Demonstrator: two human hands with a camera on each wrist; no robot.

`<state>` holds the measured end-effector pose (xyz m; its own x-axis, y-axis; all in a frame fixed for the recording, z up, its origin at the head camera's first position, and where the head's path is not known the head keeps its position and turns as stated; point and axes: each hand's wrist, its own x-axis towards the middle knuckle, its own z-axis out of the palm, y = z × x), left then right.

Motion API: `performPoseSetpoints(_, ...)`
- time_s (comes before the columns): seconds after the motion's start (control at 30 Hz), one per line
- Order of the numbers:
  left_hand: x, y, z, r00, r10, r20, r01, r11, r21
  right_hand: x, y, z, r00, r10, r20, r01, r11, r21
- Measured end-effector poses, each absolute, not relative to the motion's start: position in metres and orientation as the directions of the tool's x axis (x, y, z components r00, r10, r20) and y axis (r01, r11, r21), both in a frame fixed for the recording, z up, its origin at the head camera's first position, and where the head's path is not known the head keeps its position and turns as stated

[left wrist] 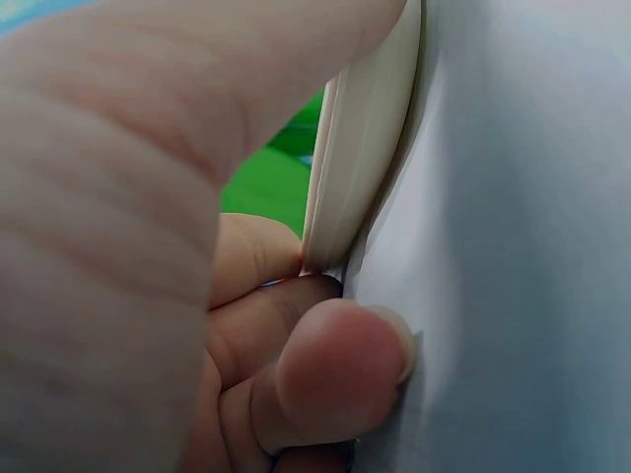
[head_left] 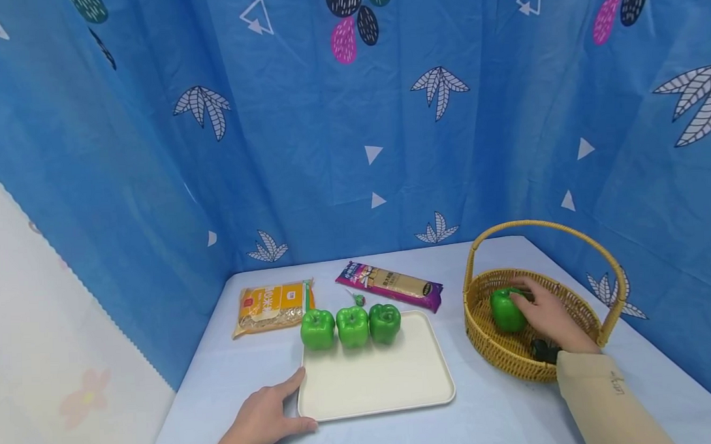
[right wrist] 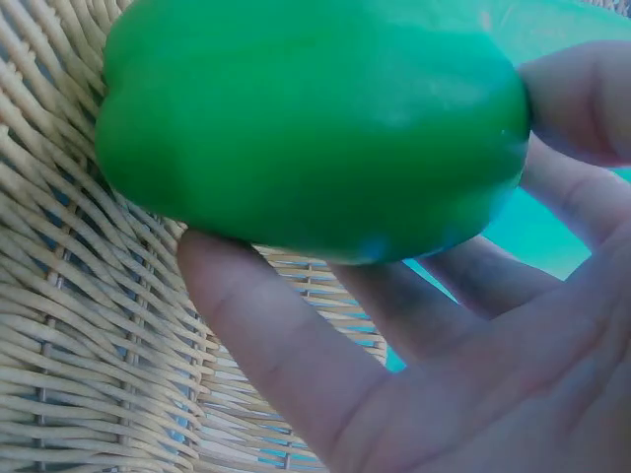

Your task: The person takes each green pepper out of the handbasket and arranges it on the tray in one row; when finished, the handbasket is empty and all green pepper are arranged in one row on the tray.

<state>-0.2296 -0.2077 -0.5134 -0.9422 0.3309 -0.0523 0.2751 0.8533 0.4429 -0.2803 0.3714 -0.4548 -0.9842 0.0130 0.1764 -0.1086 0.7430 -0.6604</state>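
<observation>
Inside a wicker basket (head_left: 494, 349) at the right, my right hand (head_left: 549, 316) holds a green bell pepper (head_left: 505, 311). The right wrist view shows the thumb and fingers around this pepper (right wrist: 306, 128), close to the woven wall. My left hand (head_left: 262, 415) touches the left side and front corner of a cream tray (head_left: 375, 384), its thumb and index finger extended. Three more green bell peppers, a left one (head_left: 317, 329), a middle one (head_left: 352, 326) and a right one (head_left: 385, 323), stand in a row along the tray's back edge.
Behind the tray lie a yellow-orange bag of grain (head_left: 273, 308) and a purple noodle packet (head_left: 390, 285). A small green item (head_left: 359, 300) sits between them. The basket's tall handle (head_left: 538, 223) arches over it. A blue curtain (head_left: 353, 150) borders the table's back.
</observation>
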Motion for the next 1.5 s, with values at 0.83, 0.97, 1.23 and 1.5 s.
performPoseSetpoints(0.83,-0.227,-0.207,-0.513,-0.943,0.328,-0.054,0.271,0.852,0.448,-0.280,0.371,-0.454,-0.986,-0.002,0.165,-0.105,0.778,-0.620)
performPoseSetpoints(0.97,-0.228,-0.207,-0.513,-0.943,0.328,-0.054,0.270,0.851,0.450,-0.281,0.371,-0.455,-0.986,0.003,0.169,-0.102,0.787,-0.609)
performPoseSetpoints(1.23,-0.229,-0.209,-0.514,-0.941,0.330,-0.080,0.259,0.849,0.460,-0.283,0.371,-0.454,-0.986,0.001,0.168,-0.101,0.794,-0.600)
performPoseSetpoints(1.5,-0.230,-0.209,-0.512,-0.941,0.326,-0.089,0.251,0.851,0.461,-0.271,0.355,-0.406,-0.960,-0.024,0.280,-0.183,0.810,-0.557)
